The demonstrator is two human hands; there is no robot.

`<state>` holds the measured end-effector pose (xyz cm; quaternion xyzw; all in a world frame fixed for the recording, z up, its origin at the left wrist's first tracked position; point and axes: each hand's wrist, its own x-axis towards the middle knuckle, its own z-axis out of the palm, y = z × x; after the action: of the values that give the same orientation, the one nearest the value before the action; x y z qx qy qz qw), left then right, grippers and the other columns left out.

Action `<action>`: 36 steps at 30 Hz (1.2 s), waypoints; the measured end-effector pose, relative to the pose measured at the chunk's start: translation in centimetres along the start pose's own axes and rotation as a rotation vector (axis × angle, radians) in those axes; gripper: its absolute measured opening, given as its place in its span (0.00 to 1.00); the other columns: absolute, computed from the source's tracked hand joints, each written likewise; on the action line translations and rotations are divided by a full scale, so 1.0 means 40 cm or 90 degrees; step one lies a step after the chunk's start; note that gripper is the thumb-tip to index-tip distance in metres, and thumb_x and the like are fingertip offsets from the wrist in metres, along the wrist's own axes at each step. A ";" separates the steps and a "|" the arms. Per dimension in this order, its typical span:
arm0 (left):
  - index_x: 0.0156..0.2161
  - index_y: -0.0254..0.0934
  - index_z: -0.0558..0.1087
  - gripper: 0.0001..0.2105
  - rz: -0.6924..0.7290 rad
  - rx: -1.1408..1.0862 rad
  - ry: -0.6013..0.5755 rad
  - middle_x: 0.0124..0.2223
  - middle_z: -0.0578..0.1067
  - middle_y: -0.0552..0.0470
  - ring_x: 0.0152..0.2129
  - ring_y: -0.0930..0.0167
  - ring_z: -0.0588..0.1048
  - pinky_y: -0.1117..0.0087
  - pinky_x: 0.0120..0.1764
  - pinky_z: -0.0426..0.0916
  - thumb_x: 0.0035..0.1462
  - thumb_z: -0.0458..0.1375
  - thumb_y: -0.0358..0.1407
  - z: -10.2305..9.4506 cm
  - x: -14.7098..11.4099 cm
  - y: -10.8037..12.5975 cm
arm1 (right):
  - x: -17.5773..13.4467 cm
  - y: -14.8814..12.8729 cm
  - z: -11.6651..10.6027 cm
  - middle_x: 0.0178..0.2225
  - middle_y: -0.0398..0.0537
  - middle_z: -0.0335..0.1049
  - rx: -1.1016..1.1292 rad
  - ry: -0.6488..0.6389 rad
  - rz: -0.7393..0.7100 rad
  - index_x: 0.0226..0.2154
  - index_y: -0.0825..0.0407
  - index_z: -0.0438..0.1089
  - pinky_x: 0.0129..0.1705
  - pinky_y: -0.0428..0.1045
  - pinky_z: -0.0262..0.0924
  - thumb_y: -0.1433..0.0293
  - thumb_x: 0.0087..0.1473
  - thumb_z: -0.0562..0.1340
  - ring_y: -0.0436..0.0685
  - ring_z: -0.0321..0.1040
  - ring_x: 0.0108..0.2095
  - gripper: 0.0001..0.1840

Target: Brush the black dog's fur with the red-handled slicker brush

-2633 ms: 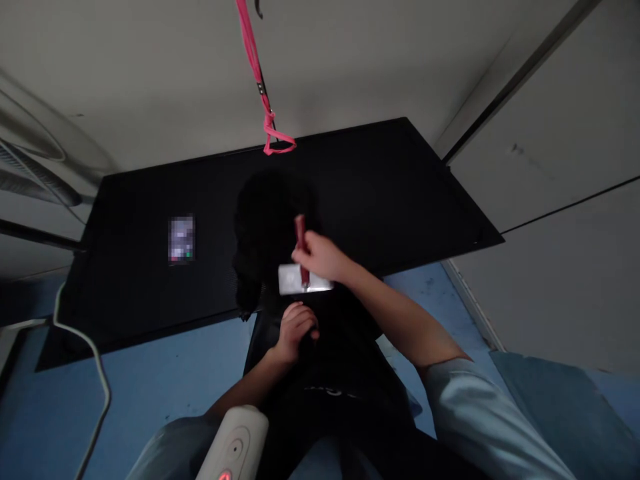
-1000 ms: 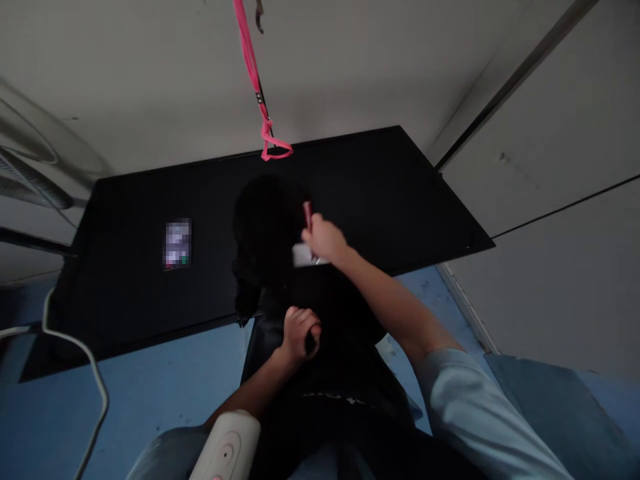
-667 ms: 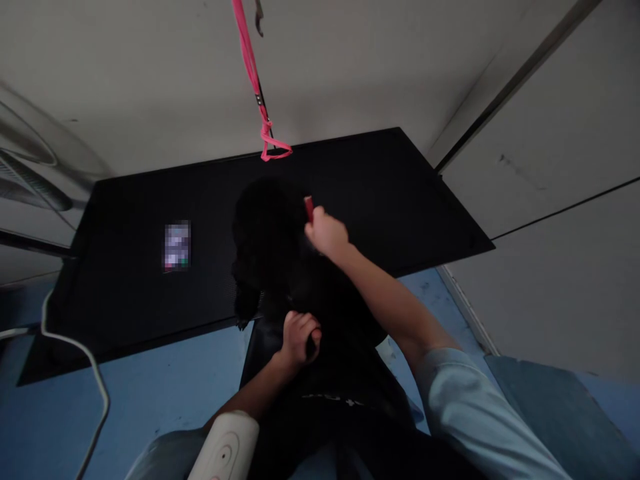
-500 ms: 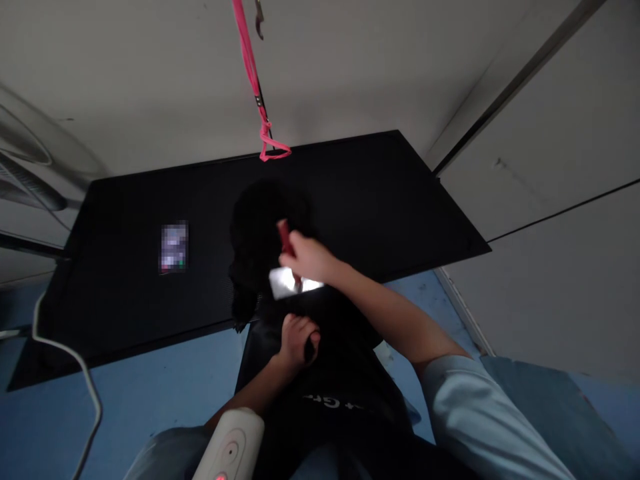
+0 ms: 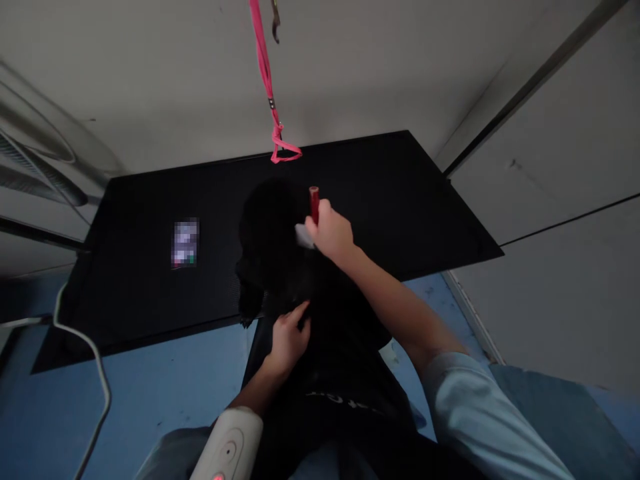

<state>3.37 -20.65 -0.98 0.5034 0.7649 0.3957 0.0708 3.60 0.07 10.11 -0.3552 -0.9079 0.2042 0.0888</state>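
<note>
A black, furry dog [image 5: 270, 233] is on the black table, close against my dark apron; its outline merges with both. My right hand [image 5: 333, 230] is wrapped around the red handle of a slicker brush [image 5: 314, 203]. The brush's pale metal head lies against the fur on the dog's right-hand side, partly covered by my fingers. Lower down, my left hand [image 5: 289, 337] touches the dark fur with thumb and index finger apart. Its other fingers are partly hidden, and the dark area between them is hard to make out.
A pink loop leash [image 5: 277, 133] hangs above the rear edge of the black table [image 5: 390, 200]. A pixelated phone-like object [image 5: 185, 242] lies on the left. A pale cable [image 5: 103, 380] runs down at left. A white device [image 5: 230, 443] is near my left forearm.
My right hand has moved the brush up and slightly right, off the lower fur. My left hand has shifted up and left, its curled fingers now straighter. The view has shifted slightly.
</note>
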 end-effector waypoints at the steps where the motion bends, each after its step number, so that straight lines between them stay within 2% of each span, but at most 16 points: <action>1: 0.46 0.35 0.75 0.15 0.012 0.013 -0.008 0.42 0.79 0.45 0.36 0.64 0.79 0.63 0.42 0.75 0.54 0.53 0.26 0.004 0.000 0.002 | -0.003 -0.005 -0.001 0.39 0.56 0.72 0.018 -0.049 -0.044 0.45 0.54 0.59 0.35 0.50 0.60 0.61 0.59 0.50 0.59 0.70 0.36 0.16; 3: 0.45 0.34 0.75 0.15 0.024 0.043 -0.019 0.41 0.79 0.44 0.34 0.64 0.79 0.63 0.40 0.75 0.54 0.53 0.26 0.012 -0.002 0.005 | -0.007 -0.012 -0.002 0.36 0.53 0.73 0.041 -0.165 -0.108 0.43 0.53 0.61 0.33 0.49 0.60 0.60 0.56 0.54 0.58 0.70 0.33 0.16; 4: 0.45 0.34 0.75 0.15 0.025 0.058 -0.020 0.41 0.79 0.44 0.33 0.64 0.79 0.62 0.39 0.75 0.54 0.53 0.26 0.015 -0.003 0.006 | -0.009 -0.014 -0.003 0.36 0.53 0.73 0.033 -0.171 -0.104 0.42 0.54 0.61 0.33 0.49 0.60 0.61 0.56 0.54 0.59 0.70 0.33 0.16; 8: 0.42 0.33 0.76 0.12 0.041 0.098 0.003 0.38 0.80 0.44 0.32 0.63 0.79 0.62 0.37 0.74 0.55 0.53 0.26 0.020 -0.009 0.001 | -0.023 -0.014 -0.006 0.40 0.59 0.71 0.003 0.034 0.016 0.46 0.57 0.59 0.37 0.51 0.60 0.64 0.60 0.49 0.60 0.70 0.38 0.17; 12: 0.43 0.33 0.75 0.12 0.123 0.059 0.033 0.39 0.80 0.44 0.29 0.65 0.79 0.64 0.33 0.71 0.57 0.53 0.27 0.014 -0.005 -0.011 | -0.033 0.004 0.000 0.34 0.52 0.72 0.112 -0.150 -0.027 0.40 0.54 0.63 0.33 0.48 0.60 0.60 0.55 0.55 0.57 0.70 0.32 0.15; 13: 0.44 0.33 0.74 0.12 0.133 0.041 0.037 0.39 0.80 0.44 0.29 0.66 0.79 0.65 0.33 0.71 0.58 0.52 0.27 0.011 -0.003 -0.011 | -0.029 0.013 -0.001 0.34 0.53 0.72 0.113 -0.134 0.016 0.40 0.54 0.63 0.34 0.49 0.60 0.61 0.55 0.55 0.57 0.70 0.33 0.14; 15: 0.46 0.35 0.74 0.12 0.136 0.011 0.036 0.39 0.80 0.45 0.30 0.68 0.78 0.66 0.34 0.70 0.59 0.52 0.28 0.008 -0.004 -0.006 | -0.018 0.033 -0.005 0.37 0.56 0.71 0.114 0.006 0.125 0.42 0.55 0.61 0.37 0.50 0.60 0.63 0.56 0.53 0.59 0.70 0.36 0.15; 17: 0.45 0.36 0.74 0.12 0.129 -0.013 0.022 0.38 0.80 0.46 0.30 0.69 0.78 0.67 0.35 0.69 0.59 0.52 0.29 0.006 -0.013 -0.001 | -0.016 0.045 0.000 0.38 0.55 0.71 0.199 0.058 0.120 0.43 0.55 0.61 0.38 0.50 0.61 0.64 0.57 0.52 0.58 0.69 0.37 0.15; 19: 0.44 0.37 0.74 0.11 0.132 -0.054 0.005 0.36 0.79 0.47 0.29 0.70 0.77 0.68 0.35 0.69 0.61 0.51 0.31 -0.002 -0.025 -0.013 | -0.032 0.047 0.024 0.34 0.50 0.71 0.343 -0.107 0.016 0.38 0.54 0.63 0.35 0.48 0.61 0.63 0.55 0.54 0.55 0.69 0.34 0.12; 21: 0.42 0.37 0.74 0.14 0.141 -0.092 0.042 0.34 0.78 0.47 0.30 0.70 0.76 0.68 0.35 0.69 0.63 0.47 0.36 -0.027 -0.029 -0.062 | -0.060 0.045 0.062 0.30 0.46 0.69 0.427 -0.290 -0.048 0.33 0.53 0.63 0.32 0.47 0.61 0.63 0.53 0.57 0.53 0.68 0.30 0.10; 22: 0.39 0.36 0.74 0.17 0.136 -0.092 0.094 0.34 0.76 0.46 0.31 0.69 0.75 0.67 0.35 0.69 0.64 0.44 0.39 -0.050 -0.022 -0.103 | -0.074 0.044 0.082 0.29 0.45 0.68 0.443 -0.331 -0.052 0.33 0.53 0.63 0.31 0.47 0.60 0.64 0.52 0.57 0.53 0.67 0.29 0.09; 25: 0.37 0.34 0.73 0.22 0.025 0.053 0.313 0.37 0.73 0.41 0.40 0.63 0.72 0.59 0.45 0.66 0.64 0.38 0.41 -0.164 0.034 -0.276 | -0.102 0.047 0.126 0.29 0.44 0.68 0.450 -0.312 -0.026 0.33 0.52 0.63 0.31 0.47 0.60 0.64 0.52 0.57 0.52 0.66 0.29 0.08; 27: 0.48 0.27 0.70 0.21 -0.082 0.215 0.322 0.53 0.65 0.32 0.54 0.56 0.63 0.53 0.56 0.56 0.60 0.46 0.43 -0.256 0.087 -0.399 | -0.107 0.048 0.136 0.29 0.44 0.68 0.425 -0.297 -0.034 0.33 0.52 0.63 0.31 0.47 0.59 0.65 0.52 0.57 0.52 0.65 0.28 0.07; 30: 0.56 0.25 0.63 0.29 -0.213 0.379 0.238 0.64 0.50 0.29 0.62 0.49 0.47 0.49 0.60 0.45 0.55 0.53 0.46 -0.348 0.151 -0.531 | -0.107 0.042 0.135 0.30 0.45 0.68 0.379 -0.277 -0.046 0.31 0.52 0.63 0.31 0.47 0.58 0.65 0.52 0.57 0.53 0.65 0.29 0.07; 33: 0.59 0.30 0.62 0.30 -0.266 0.432 0.163 0.67 0.43 0.33 0.64 0.50 0.43 0.49 0.60 0.44 0.56 0.52 0.48 -0.366 0.172 -0.577 | -0.107 0.036 0.135 0.31 0.46 0.68 0.365 -0.263 -0.035 0.32 0.52 0.64 0.33 0.48 0.58 0.65 0.52 0.57 0.53 0.65 0.30 0.07; 36: 0.60 0.34 0.61 0.29 -0.271 0.432 0.152 0.68 0.39 0.36 0.64 0.50 0.41 0.48 0.60 0.43 0.58 0.50 0.49 -0.355 0.168 -0.581 | -0.109 0.035 0.139 0.32 0.46 0.69 0.361 -0.254 -0.026 0.32 0.52 0.64 0.33 0.48 0.58 0.64 0.52 0.57 0.53 0.65 0.30 0.08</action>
<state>-23.66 -26.86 -5.13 0.2794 0.9418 0.1528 -0.1079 5.95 -3.68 4.42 -0.2510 -0.8214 0.5120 0.0091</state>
